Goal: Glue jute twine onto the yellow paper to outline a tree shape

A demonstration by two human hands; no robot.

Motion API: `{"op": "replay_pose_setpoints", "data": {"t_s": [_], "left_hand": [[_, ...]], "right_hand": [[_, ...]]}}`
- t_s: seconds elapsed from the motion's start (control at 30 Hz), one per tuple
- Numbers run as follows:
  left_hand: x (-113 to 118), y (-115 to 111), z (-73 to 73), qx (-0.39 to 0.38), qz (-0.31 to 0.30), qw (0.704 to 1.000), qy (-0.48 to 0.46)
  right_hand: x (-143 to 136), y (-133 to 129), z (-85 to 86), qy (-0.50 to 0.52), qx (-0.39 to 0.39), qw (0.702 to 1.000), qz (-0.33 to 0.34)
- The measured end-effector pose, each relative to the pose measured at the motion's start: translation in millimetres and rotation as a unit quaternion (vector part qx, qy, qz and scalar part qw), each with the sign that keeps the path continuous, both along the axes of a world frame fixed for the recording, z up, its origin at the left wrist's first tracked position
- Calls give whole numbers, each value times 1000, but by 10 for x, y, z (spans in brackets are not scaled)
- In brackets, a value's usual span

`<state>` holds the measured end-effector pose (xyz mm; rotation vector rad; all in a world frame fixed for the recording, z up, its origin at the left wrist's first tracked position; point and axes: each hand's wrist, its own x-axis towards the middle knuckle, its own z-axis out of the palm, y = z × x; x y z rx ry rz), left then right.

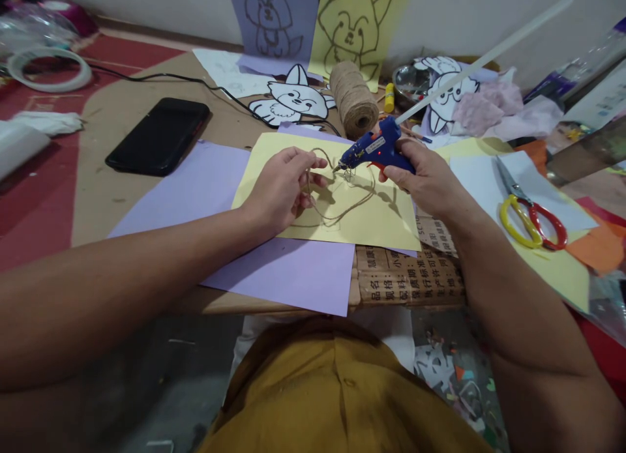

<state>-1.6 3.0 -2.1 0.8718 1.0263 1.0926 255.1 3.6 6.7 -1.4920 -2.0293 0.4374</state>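
My right hand [425, 176] is wrapped round a blue hot glue gun [376, 146], with a long white glue stick [484, 58] jutting from its back. The nozzle points down-left at a yellow sheet [264, 173] that bears faint pencil lines. A loop of brown twine [342, 215] lies over this sheet. My left hand [288, 186] is closed on the twine, which runs between its fingertips close to the nozzle. Beneath the yellow sheet lies a purple sheet [293, 270]. Whether the nozzle touches the twine or paper I cannot tell.
Behind stand a twine spool [355, 98] and a paper fox cutout [298, 101]. At left lie a black phone [159, 137], a tape roll [49, 70] and a black cord [186, 81]. Scissors [531, 212] rest on papers at right. Fox drawings [352, 23] lean against the wall.
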Motion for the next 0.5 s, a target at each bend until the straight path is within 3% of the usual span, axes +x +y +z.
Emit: {"op": "replay_pose_setpoints", "data": {"t_s": [0.5], "left_hand": [[2, -7, -14, 2, 6, 1000, -13]], "right_hand": [[14, -72, 128, -1, -33, 999, 12]]}}
